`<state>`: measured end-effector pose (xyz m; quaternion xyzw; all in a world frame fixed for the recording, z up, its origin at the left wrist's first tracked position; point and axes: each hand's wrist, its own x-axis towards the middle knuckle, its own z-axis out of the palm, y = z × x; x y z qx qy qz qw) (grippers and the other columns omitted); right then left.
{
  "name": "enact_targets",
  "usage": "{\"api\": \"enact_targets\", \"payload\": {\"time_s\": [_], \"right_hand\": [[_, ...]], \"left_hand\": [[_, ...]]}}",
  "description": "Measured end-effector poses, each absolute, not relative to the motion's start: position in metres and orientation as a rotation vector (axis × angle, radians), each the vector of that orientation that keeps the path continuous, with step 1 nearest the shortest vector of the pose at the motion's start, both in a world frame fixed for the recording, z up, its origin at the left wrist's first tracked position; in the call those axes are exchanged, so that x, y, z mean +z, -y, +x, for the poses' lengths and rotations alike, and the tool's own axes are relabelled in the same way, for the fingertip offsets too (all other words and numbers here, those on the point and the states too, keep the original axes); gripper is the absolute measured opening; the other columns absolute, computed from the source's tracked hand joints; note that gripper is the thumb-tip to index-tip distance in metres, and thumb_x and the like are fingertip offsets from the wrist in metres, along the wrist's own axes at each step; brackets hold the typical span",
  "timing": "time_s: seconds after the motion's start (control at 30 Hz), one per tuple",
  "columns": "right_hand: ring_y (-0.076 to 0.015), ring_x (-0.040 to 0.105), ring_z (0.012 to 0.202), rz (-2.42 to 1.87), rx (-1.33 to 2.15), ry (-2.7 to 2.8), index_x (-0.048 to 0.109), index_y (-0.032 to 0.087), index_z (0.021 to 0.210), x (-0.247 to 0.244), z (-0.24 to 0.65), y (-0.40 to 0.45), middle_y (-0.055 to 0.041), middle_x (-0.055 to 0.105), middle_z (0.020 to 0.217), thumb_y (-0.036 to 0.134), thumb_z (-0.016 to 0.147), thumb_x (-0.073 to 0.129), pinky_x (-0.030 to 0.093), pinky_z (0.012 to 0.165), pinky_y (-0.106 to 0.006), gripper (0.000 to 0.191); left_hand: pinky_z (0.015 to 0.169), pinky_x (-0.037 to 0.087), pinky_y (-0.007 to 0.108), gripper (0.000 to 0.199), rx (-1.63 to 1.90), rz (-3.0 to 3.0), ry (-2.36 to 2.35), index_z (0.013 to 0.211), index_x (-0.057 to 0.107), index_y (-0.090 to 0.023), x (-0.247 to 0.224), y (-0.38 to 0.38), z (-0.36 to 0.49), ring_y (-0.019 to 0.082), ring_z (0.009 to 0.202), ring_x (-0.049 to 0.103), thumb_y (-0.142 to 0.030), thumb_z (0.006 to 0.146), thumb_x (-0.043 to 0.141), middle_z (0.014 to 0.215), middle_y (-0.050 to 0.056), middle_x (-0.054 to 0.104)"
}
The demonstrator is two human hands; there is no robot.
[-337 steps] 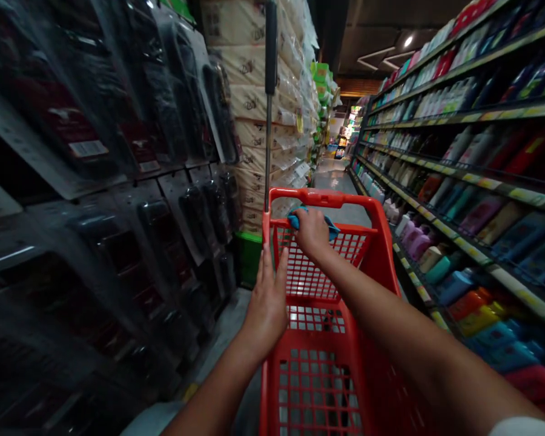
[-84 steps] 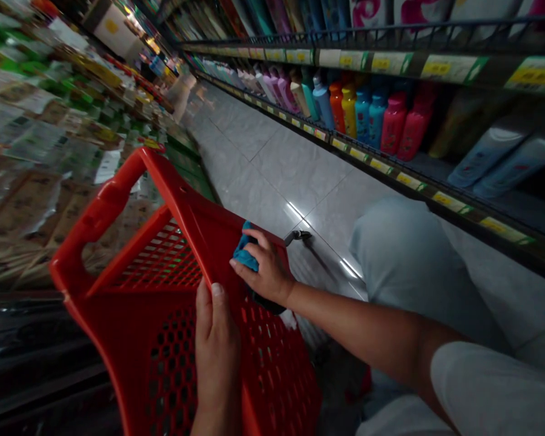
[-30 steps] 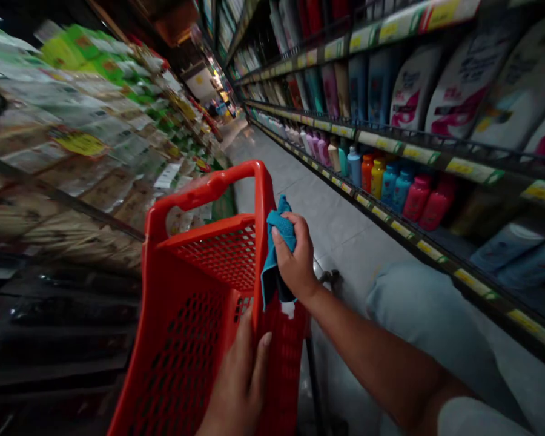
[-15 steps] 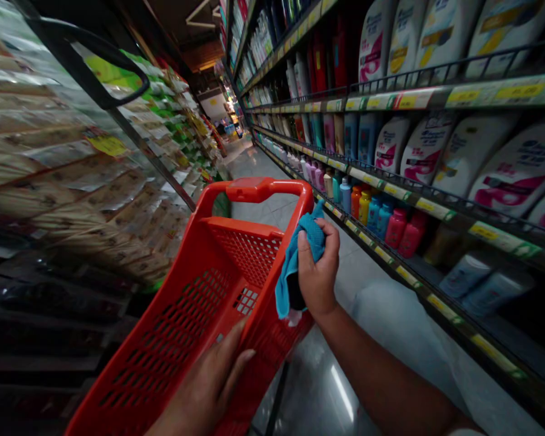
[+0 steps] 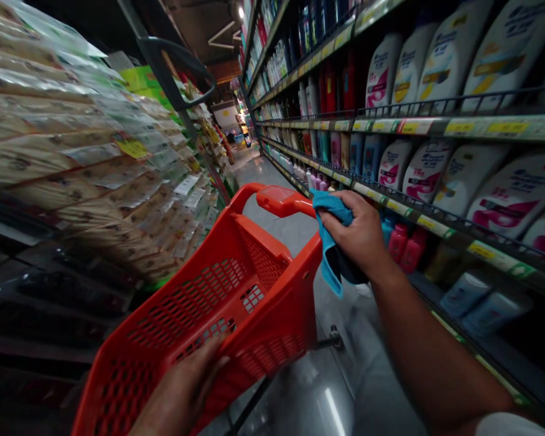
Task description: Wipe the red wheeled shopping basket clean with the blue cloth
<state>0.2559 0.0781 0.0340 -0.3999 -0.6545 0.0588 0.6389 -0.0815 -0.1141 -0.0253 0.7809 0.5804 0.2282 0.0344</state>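
A red plastic shopping cart (image 5: 272, 315) with perforated walls stands tilted across my view. My left hand (image 5: 186, 378) grips its near side rim, fingers over the inside and thumb outside; it is somewhat blurred. In my right hand (image 5: 361, 233) is a bunched blue cloth (image 5: 329, 254), pressed at the right corner of the cart's handle (image 5: 279, 200). My right fingers are closed around the cloth, and they partly hide that corner. Something black shows beneath the same hand; I cannot make out what it is.
Shelves of shampoo bottles (image 5: 513, 188) run along the right. Stacked packaged goods (image 5: 72, 157) line the left, with a grey post with a looped handle (image 5: 177, 72) in front. A cart wheel (image 5: 335, 336) rests on the shiny tiled floor (image 5: 272, 163).
My right hand has moved with the cloth from the cart's side rail up onto the handle corner. The cart has turned, its handle swinging right. My left hand stays on the rim.
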Motion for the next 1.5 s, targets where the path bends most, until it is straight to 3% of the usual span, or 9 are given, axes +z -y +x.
{"api": "enact_targets", "payload": {"time_s": [0.17,0.33,0.53,0.73,1.0,1.1,1.23,1.33,1.5], "right_hand": [[-0.0233,0.065,0.089,-0.983,0.03,1.5,0.068,0.026,0.092,0.035,0.251,-0.039,-0.0033,0.069,0.092,0.024,0.084,0.065,0.051,0.082,-0.038,0.009],[-0.0236,0.064,0.089,-0.99,0.066,1.563,0.067,0.026,0.092,0.042,0.249,0.001,-0.0035,0.069,0.092,0.021,0.083,0.066,0.049,0.084,-0.039,0.01],[-0.0218,0.063,0.09,-0.806,0.357,1.86,0.068,0.024,0.088,0.065,0.26,0.013,-0.0032,0.07,0.09,0.016,0.083,0.066,0.048,0.084,-0.036,0.01],[-0.0204,0.065,0.093,-0.587,0.546,2.164,0.075,0.02,0.09,0.086,0.248,-0.057,-0.0017,0.074,0.094,0.021,0.08,0.071,0.047,0.087,-0.033,0.01],[-0.0148,0.056,0.065,-1.058,0.535,2.046,0.072,0.017,0.079,0.086,0.21,-0.176,0.0017,0.064,0.067,0.023,0.078,0.069,0.04,0.064,-0.026,0.007],[-0.0159,0.059,0.07,-0.925,0.418,2.144,0.072,0.018,0.079,0.088,0.215,-0.142,0.0011,0.065,0.071,0.022,0.078,0.068,0.042,0.07,-0.028,0.005],[-0.0204,0.064,0.095,-0.41,0.342,2.342,0.073,0.021,0.091,0.098,0.225,-0.034,-0.0031,0.073,0.095,0.015,0.08,0.068,0.045,0.089,-0.034,0.014],[-0.0196,0.065,0.093,-0.165,0.451,2.389,0.072,0.022,0.095,0.1,0.228,0.019,-0.0046,0.074,0.096,0.014,0.085,0.067,0.047,0.09,-0.035,0.014],[-0.021,0.066,0.093,-0.337,0.468,2.167,0.074,0.023,0.096,0.081,0.229,-0.026,-0.0044,0.075,0.096,0.023,0.085,0.068,0.048,0.09,-0.037,0.012]], "left_hand": [[0.089,0.06,0.026,0.043,0.841,2.599,-1.89,0.13,0.06,-0.031,-0.015,0.106,-0.039,0.02,0.103,0.076,-0.049,0.091,0.062,0.119,0.003,0.077],[0.099,0.058,0.035,0.044,1.045,2.652,-1.922,0.141,0.048,-0.026,-0.002,0.094,0.032,0.02,0.119,0.068,-0.04,0.099,0.05,0.131,0.007,0.071],[0.082,0.057,0.03,0.026,1.324,2.407,-1.964,0.115,0.058,-0.028,0.004,0.1,0.053,0.018,0.096,0.07,-0.044,0.096,0.057,0.105,0.001,0.073],[0.072,0.052,0.025,0.025,1.334,2.276,-1.99,0.101,0.059,-0.028,0.003,0.111,0.036,0.015,0.082,0.066,-0.051,0.092,0.062,0.09,-0.003,0.068],[0.069,0.048,0.026,0.043,1.497,2.328,-1.991,0.088,0.057,-0.026,0.004,0.124,0.023,0.015,0.076,0.062,-0.069,0.088,0.055,0.08,-0.004,0.065],[0.065,0.046,0.025,0.045,1.58,2.339,-1.965,0.085,0.057,-0.026,0.004,0.131,0.019,0.014,0.072,0.06,-0.07,0.087,0.054,0.077,-0.004,0.064],[0.067,0.048,0.026,0.052,1.641,2.324,-1.877,0.088,0.059,-0.025,-0.005,0.148,0.0,0.014,0.072,0.059,-0.075,0.085,0.046,0.078,-0.003,0.062],[0.075,0.051,0.029,0.057,1.656,2.27,-1.876,0.094,0.061,-0.025,-0.017,0.164,-0.02,0.017,0.081,0.061,-0.078,0.086,0.041,0.087,0.001,0.062],[0.088,0.051,0.034,0.056,1.68,2.268,-1.901,0.1,0.064,-0.026,-0.028,0.181,-0.045,0.021,0.095,0.065,-0.073,0.091,0.036,0.101,0.004,0.066]]}}
